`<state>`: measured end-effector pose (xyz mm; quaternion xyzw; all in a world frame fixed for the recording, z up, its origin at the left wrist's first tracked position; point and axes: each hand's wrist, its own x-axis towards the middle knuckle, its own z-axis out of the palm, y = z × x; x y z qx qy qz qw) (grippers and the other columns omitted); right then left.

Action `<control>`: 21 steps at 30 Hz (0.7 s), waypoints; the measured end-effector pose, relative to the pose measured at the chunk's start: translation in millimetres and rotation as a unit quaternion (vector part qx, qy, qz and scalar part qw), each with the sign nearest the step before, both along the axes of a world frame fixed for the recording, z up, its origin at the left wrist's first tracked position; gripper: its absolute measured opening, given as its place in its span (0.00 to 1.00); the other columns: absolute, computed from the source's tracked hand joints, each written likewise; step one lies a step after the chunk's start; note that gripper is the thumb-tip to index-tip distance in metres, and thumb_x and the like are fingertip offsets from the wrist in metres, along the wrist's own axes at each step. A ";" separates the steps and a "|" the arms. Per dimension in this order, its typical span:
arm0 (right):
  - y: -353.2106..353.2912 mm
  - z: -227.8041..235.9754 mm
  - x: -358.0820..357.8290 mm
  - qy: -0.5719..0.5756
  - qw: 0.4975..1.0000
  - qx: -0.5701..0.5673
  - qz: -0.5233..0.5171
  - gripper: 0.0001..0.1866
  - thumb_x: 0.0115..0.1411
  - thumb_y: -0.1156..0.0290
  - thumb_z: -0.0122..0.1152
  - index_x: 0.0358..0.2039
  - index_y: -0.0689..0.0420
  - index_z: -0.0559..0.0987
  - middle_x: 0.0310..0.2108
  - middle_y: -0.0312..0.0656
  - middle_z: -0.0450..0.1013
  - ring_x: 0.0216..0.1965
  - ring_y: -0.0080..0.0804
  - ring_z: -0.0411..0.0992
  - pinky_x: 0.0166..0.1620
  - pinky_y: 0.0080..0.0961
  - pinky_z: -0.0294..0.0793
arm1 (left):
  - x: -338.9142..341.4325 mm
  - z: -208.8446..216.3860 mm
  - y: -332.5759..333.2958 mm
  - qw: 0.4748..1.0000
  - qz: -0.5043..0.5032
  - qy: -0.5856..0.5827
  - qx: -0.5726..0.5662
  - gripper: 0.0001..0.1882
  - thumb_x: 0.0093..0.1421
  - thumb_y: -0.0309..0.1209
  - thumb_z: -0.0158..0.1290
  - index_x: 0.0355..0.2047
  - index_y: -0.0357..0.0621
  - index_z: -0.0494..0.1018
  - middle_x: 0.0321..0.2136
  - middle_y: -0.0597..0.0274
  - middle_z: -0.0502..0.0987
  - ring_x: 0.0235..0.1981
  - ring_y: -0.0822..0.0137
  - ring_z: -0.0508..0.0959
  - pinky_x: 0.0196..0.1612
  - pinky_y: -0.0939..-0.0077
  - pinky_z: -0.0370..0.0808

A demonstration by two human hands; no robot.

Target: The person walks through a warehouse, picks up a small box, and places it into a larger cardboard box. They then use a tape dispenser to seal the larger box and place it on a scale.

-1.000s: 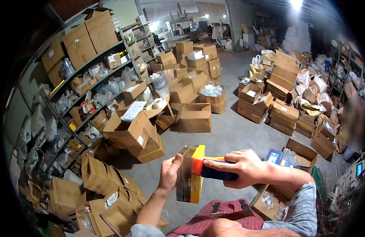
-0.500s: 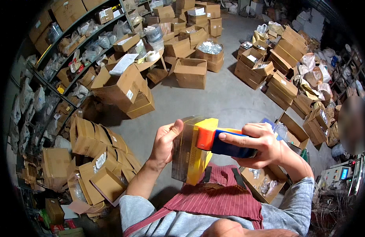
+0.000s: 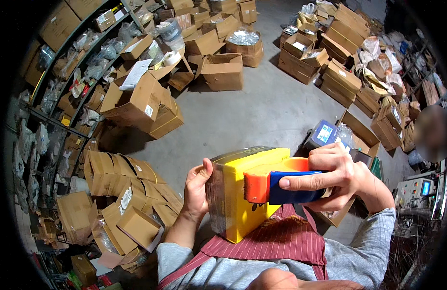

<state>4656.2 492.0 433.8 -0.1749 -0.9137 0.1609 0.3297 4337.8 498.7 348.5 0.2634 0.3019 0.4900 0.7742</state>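
Observation:
In front of my apron, I hold a yellow box (image 3: 255, 188) tilted on edge, its left side dark and covered with shiny clear film or tape. My left hand (image 3: 197, 187) grips the dark left side, thumb raised along the edge. An orange and blue tape dispenser (image 3: 293, 187) is in my right hand (image 3: 332, 176), index finger stretched along its blue side. The dispenser's orange head lies against or just before the box's bright yellow face; whether they touch, I cannot tell. My right fingers partly cover the dispenser's roll.
A blue device with a lit label or screen (image 3: 325, 133) stands beyond my right hand, beside an open carton (image 3: 361, 135). Cartons (image 3: 222, 72) line the grey floor (image 3: 218, 121). Shelves with bagged goods (image 3: 71, 77) are at left, and flattened cardboard (image 3: 122, 174) lies below them.
The yellow box has turned so more of its yellow face shows. The dispenser has moved slightly right and down with my right hand. My view has shifted, revealing more of the blue device.

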 end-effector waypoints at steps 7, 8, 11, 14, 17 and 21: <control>-1.8 -9.4 6.0 -0.006 0.997 -0.053 0.056 0.26 0.50 0.60 0.63 0.52 0.48 0.83 0.17 0.32 0.50 0.14 0.28 0.57 0.20 0.27 0.57 | 7.4 -24.9 -14.6 0.996 -0.003 0.086 0.018 0.23 0.71 0.47 0.46 0.23 0.46 0.70 0.22 0.70 0.72 0.23 0.73 0.71 0.32 0.79 0.71; -1.6 -11.4 6.7 -0.005 0.996 -0.058 0.065 0.26 0.51 0.60 0.62 0.52 0.48 0.83 0.17 0.32 0.49 0.14 0.28 0.57 0.20 0.27 0.57 | 5.7 -30.2 -16.6 0.998 0.007 0.069 0.001 0.23 0.71 0.47 0.46 0.23 0.46 0.70 0.23 0.69 0.73 0.24 0.73 0.72 0.34 0.77 0.72; 1.0 -16.9 4.3 0.011 0.995 -0.064 0.075 0.27 0.49 0.60 0.62 0.52 0.46 0.84 0.17 0.32 0.49 0.15 0.28 0.57 0.20 0.27 0.58 | -6.7 -59.3 -18.1 0.999 0.001 0.027 -0.019 0.22 0.71 0.47 0.44 0.29 0.45 0.74 0.30 0.64 0.79 0.34 0.68 0.78 0.43 0.69 0.75; 1.4 -20.1 5.5 0.011 0.994 -0.066 0.082 0.26 0.48 0.59 0.63 0.51 0.45 0.84 0.17 0.32 0.51 0.15 0.28 0.59 0.20 0.26 0.58 | -14.6 -74.2 -14.6 0.996 -0.036 -0.079 0.012 0.22 0.71 0.47 0.44 0.35 0.42 0.76 0.38 0.59 0.81 0.39 0.65 0.80 0.47 0.67 0.76; 5.2 0.4 27.6 -0.020 0.996 -0.081 0.038 0.26 0.45 0.61 0.68 0.48 0.48 0.85 0.18 0.34 0.61 0.17 0.31 0.64 0.22 0.27 0.61 | -14.9 -54.6 -20.0 0.994 -0.039 -0.090 -0.039 0.29 0.72 0.51 0.40 0.49 0.33 0.74 0.46 0.49 0.79 0.46 0.58 0.80 0.52 0.63 0.76; -0.9 -1.3 55.5 -0.053 0.995 -0.085 0.003 0.25 0.45 0.62 0.70 0.47 0.50 0.86 0.14 0.32 0.60 0.16 0.29 0.65 0.21 0.26 0.59 | -41.5 -99.9 -12.3 0.985 -0.062 -0.125 -0.097 0.34 0.72 0.54 0.37 0.54 0.30 0.71 0.52 0.45 0.77 0.52 0.54 0.78 0.56 0.60 0.75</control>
